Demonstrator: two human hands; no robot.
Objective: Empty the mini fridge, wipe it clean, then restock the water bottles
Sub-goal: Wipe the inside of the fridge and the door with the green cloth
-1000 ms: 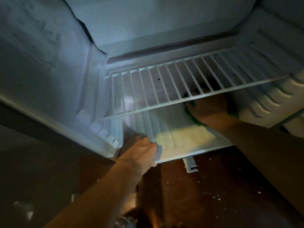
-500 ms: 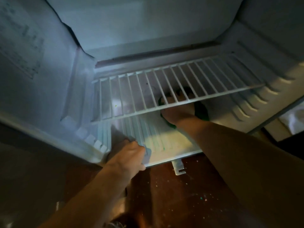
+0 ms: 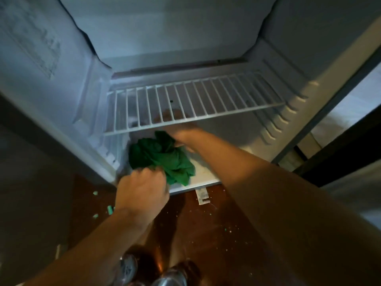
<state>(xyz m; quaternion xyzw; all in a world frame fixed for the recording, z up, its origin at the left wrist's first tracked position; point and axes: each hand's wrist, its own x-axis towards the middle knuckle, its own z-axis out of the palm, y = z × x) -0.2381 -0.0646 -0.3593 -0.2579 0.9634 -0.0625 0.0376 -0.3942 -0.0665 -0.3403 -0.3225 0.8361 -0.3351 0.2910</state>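
The mini fridge [image 3: 288, 112] stands open with nothing on its white wire shelf [image 3: 193, 104]. A crumpled green cloth [image 3: 160, 157] lies on the fridge floor under the shelf, near the front left. My right hand [image 3: 181, 133] reaches in below the shelf and holds the cloth's far end; the wires partly hide its fingers. My left hand [image 3: 142, 188] is curled at the front lip, gripping the cloth's near edge. Two bottles [image 3: 127, 267] stand on the floor at the bottom of the view.
The fridge door [image 3: 31, 58] is swung open on the left. A white foot bracket [image 3: 203, 196] sticks out under the front lip. Small green scraps [image 3: 110, 209] and specks lie on the dark brown floor.
My right hand has dragged the cloth from the right of the fridge floor to the front left, where it is now bunched. My left hand has left the fridge lip and taken the cloth's edge.
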